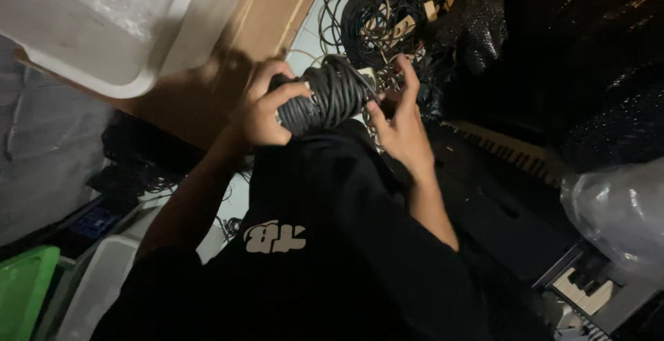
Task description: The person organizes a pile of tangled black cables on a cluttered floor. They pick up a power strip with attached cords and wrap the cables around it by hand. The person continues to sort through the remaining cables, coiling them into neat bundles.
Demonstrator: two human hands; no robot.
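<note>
Thick coil of black cable (330, 95), tightly wound, held up above a dark-clothed lap.

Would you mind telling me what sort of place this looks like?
Probably a cluttered storeroom for music gear: black cable coils heaped on the floor, a keyboard, and plastic bins.

Keyboard (588, 292) cut off; cable coil (332, 95) partly finger-hidden.
</note>
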